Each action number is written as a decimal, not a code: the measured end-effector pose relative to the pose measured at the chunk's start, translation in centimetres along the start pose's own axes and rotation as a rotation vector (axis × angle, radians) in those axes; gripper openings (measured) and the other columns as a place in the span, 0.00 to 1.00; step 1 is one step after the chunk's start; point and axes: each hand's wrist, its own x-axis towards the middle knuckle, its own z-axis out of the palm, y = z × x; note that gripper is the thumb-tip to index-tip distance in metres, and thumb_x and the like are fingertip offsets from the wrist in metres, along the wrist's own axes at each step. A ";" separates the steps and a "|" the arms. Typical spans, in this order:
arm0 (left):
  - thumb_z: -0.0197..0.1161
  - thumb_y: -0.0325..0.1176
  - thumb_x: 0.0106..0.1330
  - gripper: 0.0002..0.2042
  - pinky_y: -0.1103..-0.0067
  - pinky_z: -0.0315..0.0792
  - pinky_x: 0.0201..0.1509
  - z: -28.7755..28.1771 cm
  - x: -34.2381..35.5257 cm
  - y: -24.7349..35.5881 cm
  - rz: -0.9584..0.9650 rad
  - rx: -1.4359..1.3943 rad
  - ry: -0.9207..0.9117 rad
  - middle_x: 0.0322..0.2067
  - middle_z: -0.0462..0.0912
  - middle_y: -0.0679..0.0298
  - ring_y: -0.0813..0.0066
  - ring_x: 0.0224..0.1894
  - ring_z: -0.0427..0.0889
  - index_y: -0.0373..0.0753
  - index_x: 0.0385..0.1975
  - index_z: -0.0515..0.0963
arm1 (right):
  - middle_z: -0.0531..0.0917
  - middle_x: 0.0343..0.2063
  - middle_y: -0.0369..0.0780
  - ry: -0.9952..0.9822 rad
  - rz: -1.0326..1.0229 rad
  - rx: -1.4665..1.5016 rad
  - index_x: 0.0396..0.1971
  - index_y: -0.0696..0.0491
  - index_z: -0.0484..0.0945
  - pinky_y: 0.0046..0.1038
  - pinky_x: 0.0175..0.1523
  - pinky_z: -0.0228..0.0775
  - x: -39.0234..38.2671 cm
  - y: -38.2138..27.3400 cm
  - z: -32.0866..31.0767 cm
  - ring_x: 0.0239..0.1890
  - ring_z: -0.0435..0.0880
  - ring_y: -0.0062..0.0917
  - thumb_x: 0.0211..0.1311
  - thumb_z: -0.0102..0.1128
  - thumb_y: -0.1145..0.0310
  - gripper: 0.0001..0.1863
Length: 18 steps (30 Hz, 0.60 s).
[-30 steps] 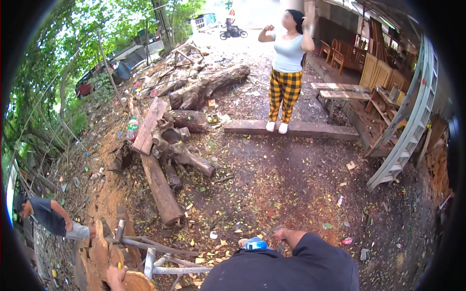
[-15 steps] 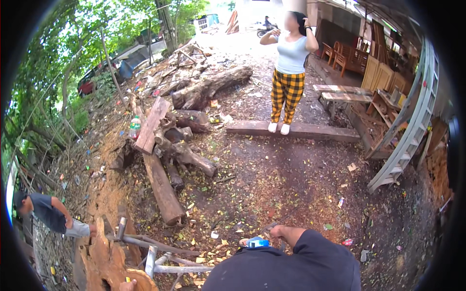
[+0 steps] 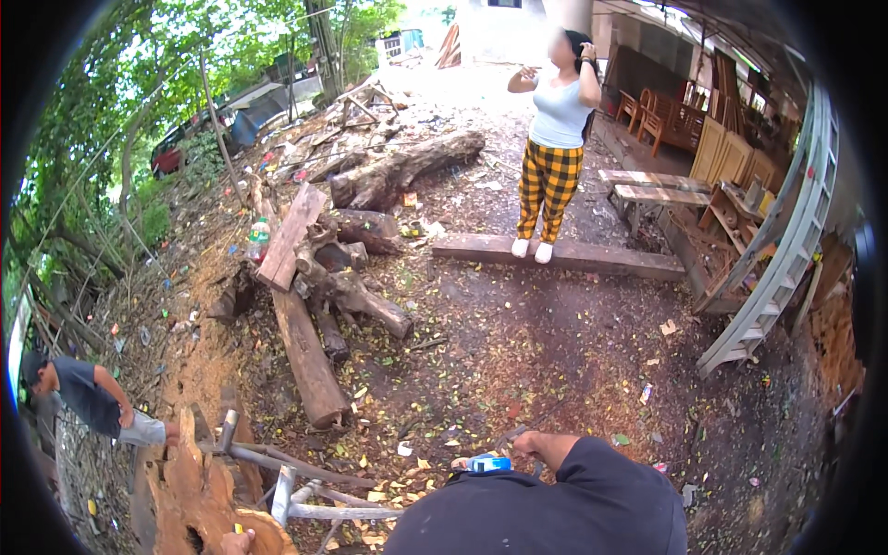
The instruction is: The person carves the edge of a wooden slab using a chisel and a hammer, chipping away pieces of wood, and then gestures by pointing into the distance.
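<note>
At the lower left edge, my left hand (image 3: 238,542) rests on a rough orange-brown wood slab (image 3: 199,486) with an uneven outline and a dark hollow. Its fingers are closed on a small thing with a yellow and dark end, too small to name. My right hand (image 3: 527,445) is in front of my dark shirt (image 3: 546,518), its fingers curled around something dark and thin that I cannot make out. Just left of that hand, a blue and white item (image 3: 488,464) shows at the shirt's edge. Grey-barked branch legs (image 3: 319,511) stand beside the slab.
Logs (image 3: 310,361) and a plank (image 3: 294,236) lie ahead on the left, near a bottle (image 3: 258,239). A person in checked trousers (image 3: 549,185) stands at a long beam (image 3: 592,256). Another person (image 3: 92,402) is far left. A ladder (image 3: 786,259) leans at right.
The view has tilted slightly. My left hand stays on the slab and my right hand keeps its grip. The person in checked trousers still has both arms raised.
</note>
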 end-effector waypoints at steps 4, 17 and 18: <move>0.75 0.45 0.56 0.24 0.69 0.76 0.25 0.1 0.2 -0.8 -0.022 -0.015 0.000 0.34 0.85 0.58 0.64 0.27 0.84 0.33 0.45 0.81 | 0.81 0.25 0.43 0.020 0.020 0.091 0.45 0.53 0.81 0.35 0.22 0.70 2.9 1.0 0.9 0.21 0.80 0.29 0.58 0.51 0.65 0.17; 0.76 0.40 0.56 0.22 0.69 0.77 0.26 -1.8 -3.8 1.7 -0.030 -0.016 -0.018 0.32 0.86 0.53 0.64 0.25 0.85 0.27 0.42 0.81 | 0.80 0.18 0.39 -0.093 -0.081 -0.175 0.21 0.52 0.79 0.33 0.24 0.69 0.6 -0.2 0.5 0.18 0.79 0.26 0.50 0.57 0.67 0.06; 0.76 0.40 0.56 0.22 0.69 0.77 0.24 -1.3 -2.9 1.1 -0.035 -0.051 0.001 0.31 0.85 0.53 0.64 0.24 0.84 0.27 0.41 0.81 | 0.80 0.18 0.39 -0.094 -0.082 -0.179 0.21 0.52 0.79 0.33 0.24 0.69 1.3 0.0 0.6 0.18 0.79 0.26 0.50 0.57 0.67 0.06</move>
